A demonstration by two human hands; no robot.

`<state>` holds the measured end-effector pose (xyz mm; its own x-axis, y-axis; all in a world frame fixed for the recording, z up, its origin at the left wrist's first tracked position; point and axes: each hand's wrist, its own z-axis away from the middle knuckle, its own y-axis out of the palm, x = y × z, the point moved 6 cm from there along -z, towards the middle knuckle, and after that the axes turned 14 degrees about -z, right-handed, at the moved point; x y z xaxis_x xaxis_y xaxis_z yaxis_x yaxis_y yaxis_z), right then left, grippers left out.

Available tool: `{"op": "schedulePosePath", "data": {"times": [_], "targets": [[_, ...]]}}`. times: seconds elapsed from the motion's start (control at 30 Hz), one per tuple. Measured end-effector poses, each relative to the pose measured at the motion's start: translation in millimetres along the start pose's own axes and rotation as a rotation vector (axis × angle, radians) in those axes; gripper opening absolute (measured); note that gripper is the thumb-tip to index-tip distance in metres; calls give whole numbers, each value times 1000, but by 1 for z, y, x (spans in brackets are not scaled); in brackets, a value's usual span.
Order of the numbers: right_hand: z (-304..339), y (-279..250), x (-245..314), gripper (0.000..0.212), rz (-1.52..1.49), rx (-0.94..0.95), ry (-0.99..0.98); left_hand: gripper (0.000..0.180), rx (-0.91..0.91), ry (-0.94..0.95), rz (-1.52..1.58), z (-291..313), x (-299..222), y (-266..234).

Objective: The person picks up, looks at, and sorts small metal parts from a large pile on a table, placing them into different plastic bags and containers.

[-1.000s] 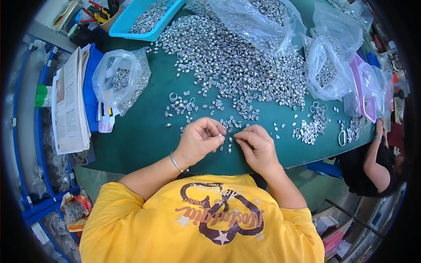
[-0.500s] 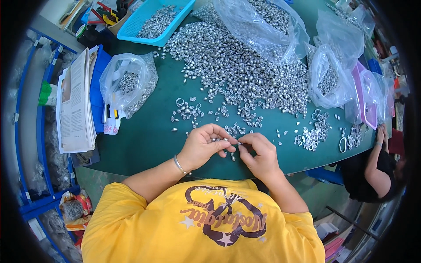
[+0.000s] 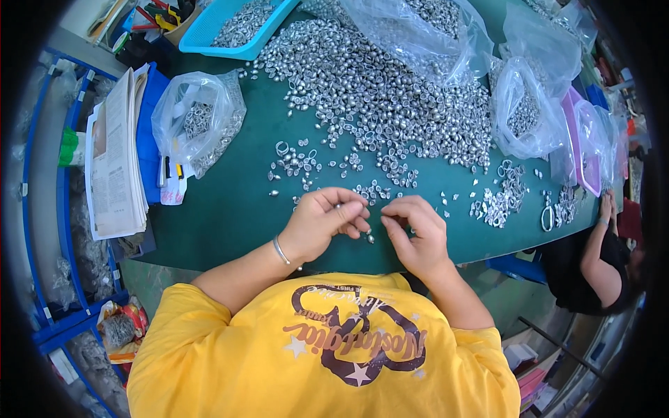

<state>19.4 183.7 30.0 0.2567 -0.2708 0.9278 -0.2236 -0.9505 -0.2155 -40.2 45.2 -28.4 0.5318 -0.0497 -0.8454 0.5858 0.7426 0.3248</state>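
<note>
My left hand point(image 3: 326, 221) is curled at the near edge of the green table point(image 3: 230, 209), pinching a small silver metal piece between its fingertips. My right hand point(image 3: 417, 235) sits just to its right, fingers bent, thumb and forefinger close together over a small silver piece point(image 3: 370, 239) lying on the table; whether it holds one I cannot tell. A big heap of small silver metal parts point(image 3: 376, 90) spreads across the table beyond both hands. Scattered loose parts point(image 3: 300, 164) lie just ahead of my left hand.
Clear plastic bags of parts stand at left point(image 3: 198, 125), back point(image 3: 418, 35) and right point(image 3: 523, 111). A blue tray point(image 3: 230, 31) holds parts at the back left. Stacked papers point(image 3: 115, 153) lie at left. Another person point(image 3: 592, 265) sits at the right edge.
Both hands have stayed together at the table's near edge, working small pieces between the fingertips; the view has shifted slightly, so the table appears lower.
</note>
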Motion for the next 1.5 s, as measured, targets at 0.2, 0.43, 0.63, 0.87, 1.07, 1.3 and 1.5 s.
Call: {"op": "schedulePosePath", "data": {"times": [0.2,0.43,0.63,0.87,1.07,1.3,1.5], "targets": [[12,21,-4,18,300,302,9,11,-5,-2,147,0,0,-9],[15,10,-10,17,284,233,9,11,-20,-26,95,1,2,-8],[18,10,-8,15,307,261,10,12,-38,-30,-44,3,-1,-4],[15,1,-3,25,-158,23,-12,17,84,-99,-195,5,2,13],[22,5,-11,28,-451,-101,98,13,160,-138,-94,7,4,18],[4,-6,1,18,120,1,-103,8,186,-116,10,5,6,12],[2,-5,-14,15,335,119,-115,5,188,-2,278,-8,3,4]]}}
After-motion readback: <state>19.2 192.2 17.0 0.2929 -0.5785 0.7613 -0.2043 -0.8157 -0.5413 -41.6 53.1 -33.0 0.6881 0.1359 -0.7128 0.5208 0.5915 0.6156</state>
